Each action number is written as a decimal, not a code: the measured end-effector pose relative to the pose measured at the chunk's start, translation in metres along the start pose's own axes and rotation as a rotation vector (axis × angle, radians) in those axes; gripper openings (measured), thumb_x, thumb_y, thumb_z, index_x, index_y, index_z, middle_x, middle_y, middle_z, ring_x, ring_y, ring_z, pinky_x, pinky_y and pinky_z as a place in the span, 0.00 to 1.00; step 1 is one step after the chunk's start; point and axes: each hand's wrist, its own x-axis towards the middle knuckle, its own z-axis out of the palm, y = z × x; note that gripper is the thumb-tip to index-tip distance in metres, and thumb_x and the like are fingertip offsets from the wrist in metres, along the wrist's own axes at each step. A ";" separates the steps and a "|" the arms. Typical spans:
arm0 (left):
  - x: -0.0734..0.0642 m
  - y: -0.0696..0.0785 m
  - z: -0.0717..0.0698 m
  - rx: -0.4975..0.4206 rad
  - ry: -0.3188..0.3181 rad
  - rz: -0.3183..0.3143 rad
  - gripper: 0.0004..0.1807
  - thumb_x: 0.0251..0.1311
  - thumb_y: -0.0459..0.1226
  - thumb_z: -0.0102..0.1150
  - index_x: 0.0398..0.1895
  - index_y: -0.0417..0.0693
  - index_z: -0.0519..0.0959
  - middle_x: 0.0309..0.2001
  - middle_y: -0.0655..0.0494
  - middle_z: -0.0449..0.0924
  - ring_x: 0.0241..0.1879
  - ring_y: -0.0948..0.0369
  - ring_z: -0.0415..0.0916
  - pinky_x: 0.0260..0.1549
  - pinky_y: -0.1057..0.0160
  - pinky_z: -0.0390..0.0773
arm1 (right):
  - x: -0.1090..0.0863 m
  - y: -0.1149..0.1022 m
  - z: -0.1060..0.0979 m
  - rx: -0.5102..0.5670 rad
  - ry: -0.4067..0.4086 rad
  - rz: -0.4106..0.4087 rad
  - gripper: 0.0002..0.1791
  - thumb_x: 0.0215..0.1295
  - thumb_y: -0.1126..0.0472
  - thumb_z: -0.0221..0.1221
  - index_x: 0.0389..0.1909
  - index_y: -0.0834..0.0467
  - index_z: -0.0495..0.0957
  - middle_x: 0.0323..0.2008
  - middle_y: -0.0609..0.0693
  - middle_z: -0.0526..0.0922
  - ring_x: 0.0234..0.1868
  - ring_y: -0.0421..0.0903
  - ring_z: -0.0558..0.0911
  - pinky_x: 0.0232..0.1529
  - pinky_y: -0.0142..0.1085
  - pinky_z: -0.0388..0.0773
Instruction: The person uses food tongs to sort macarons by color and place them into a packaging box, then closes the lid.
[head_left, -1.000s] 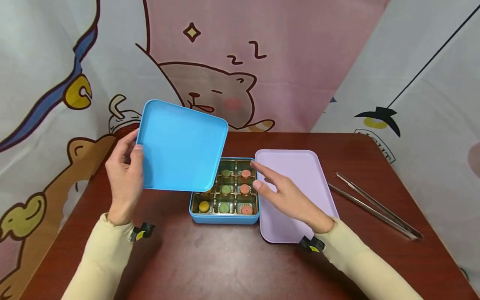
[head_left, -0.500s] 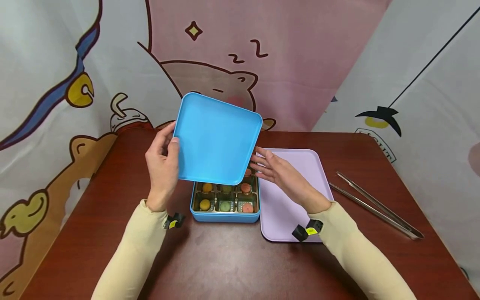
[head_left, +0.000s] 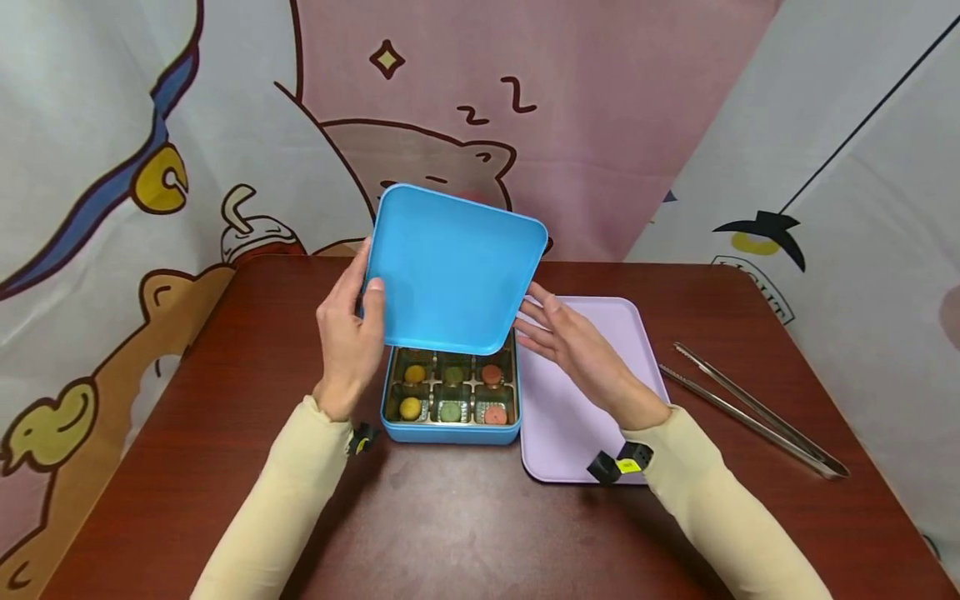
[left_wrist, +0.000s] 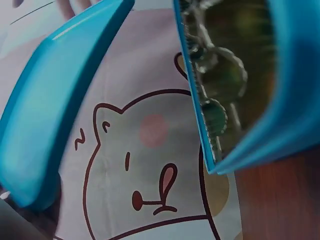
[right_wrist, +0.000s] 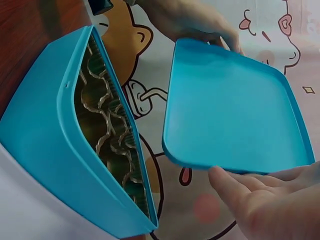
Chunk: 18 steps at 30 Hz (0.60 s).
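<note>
My left hand (head_left: 348,342) grips the left edge of a blue lid (head_left: 457,271), thumb on its near face and fingers behind. The lid is tilted up above a blue box (head_left: 450,435), hiding the box's far part. Gold compartments in the box hold small macarons: yellow (head_left: 410,408), green (head_left: 450,412) and pink (head_left: 495,414). My right hand (head_left: 588,354) has its fingers extended at the lid's right edge. The right wrist view shows those fingertips right at the lid's rim (right_wrist: 220,169).
Right of the box lies a light purple tray (head_left: 555,450), partly under my right forearm. Metal tongs (head_left: 757,417) lie farther right on the dark wooden table (head_left: 450,533). A cartoon-printed cloth (head_left: 600,125) hangs behind the table.
My left hand has brought the lid rightward over the box. My right hand has turned and spread its fingers by the lid's right edge. Box, tray and tongs stay put.
</note>
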 end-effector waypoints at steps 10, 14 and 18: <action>-0.002 0.011 -0.009 0.198 -0.287 -0.122 0.50 0.68 0.75 0.18 0.83 0.57 0.55 0.59 0.33 0.65 0.52 0.43 0.64 0.43 0.50 0.62 | -0.003 0.007 -0.007 -0.112 0.058 -0.124 0.42 0.81 0.36 0.42 0.85 0.50 0.42 0.83 0.45 0.49 0.81 0.51 0.56 0.77 0.51 0.56; -0.003 0.016 -0.013 0.145 -0.413 -0.264 0.50 0.63 0.78 0.16 0.84 0.67 0.44 0.60 0.36 0.63 0.52 0.45 0.66 0.44 0.49 0.65 | -0.003 0.010 -0.007 -0.182 0.085 -0.140 0.38 0.82 0.40 0.42 0.85 0.45 0.42 0.83 0.41 0.46 0.81 0.50 0.54 0.77 0.52 0.55; -0.004 0.019 -0.016 0.050 -0.463 -0.335 0.46 0.64 0.77 0.18 0.83 0.75 0.38 0.68 0.39 0.62 0.62 0.47 0.64 0.56 0.39 0.68 | -0.003 0.010 -0.005 -0.269 0.104 -0.145 0.37 0.83 0.43 0.44 0.85 0.38 0.39 0.83 0.38 0.42 0.82 0.51 0.51 0.76 0.58 0.54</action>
